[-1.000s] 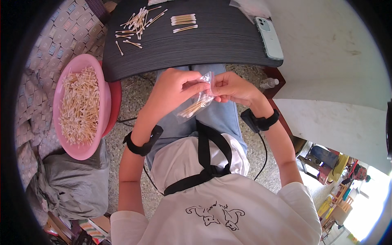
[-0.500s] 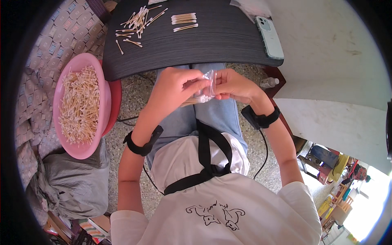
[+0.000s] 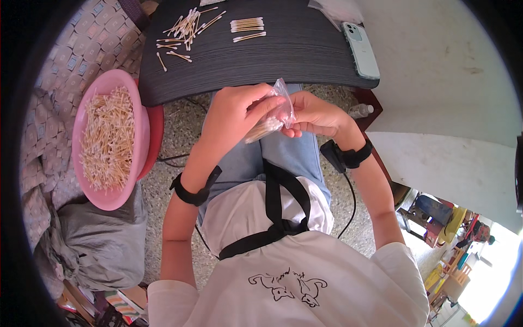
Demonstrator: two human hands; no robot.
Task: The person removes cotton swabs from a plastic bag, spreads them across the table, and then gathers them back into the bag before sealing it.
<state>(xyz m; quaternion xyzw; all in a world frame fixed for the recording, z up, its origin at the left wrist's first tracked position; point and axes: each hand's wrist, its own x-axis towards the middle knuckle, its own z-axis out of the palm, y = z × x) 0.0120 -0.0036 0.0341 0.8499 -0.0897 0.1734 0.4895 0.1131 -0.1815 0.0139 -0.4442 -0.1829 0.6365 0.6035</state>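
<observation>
Over my lap, near the table's front edge, a small transparent plastic bag (image 3: 281,91) is held between both hands. White-tipped cotton swabs (image 3: 264,129) show as a bundle in its lower part, their sticks slanting down to the left. My left hand (image 3: 234,111) pinches the bag from the left, thumb stretched along its side. Opposite, my right hand (image 3: 317,114) has its fingers closed on the bag's right edge; its fingertips are partly hidden by the plastic.
On the dark table (image 3: 294,57) lie a loose pile of cotton swabs (image 3: 188,27), a neat row of swabs (image 3: 247,25) and a phone (image 3: 362,50). A pink basin (image 3: 143,131) full of swabs stands at left. A small bottle (image 3: 360,111) is beyond my right hand.
The bag has tilted and its top now stands higher above my fingers. More of the swab bundle shows beneath my left hand. Both hands remain on the bag.
</observation>
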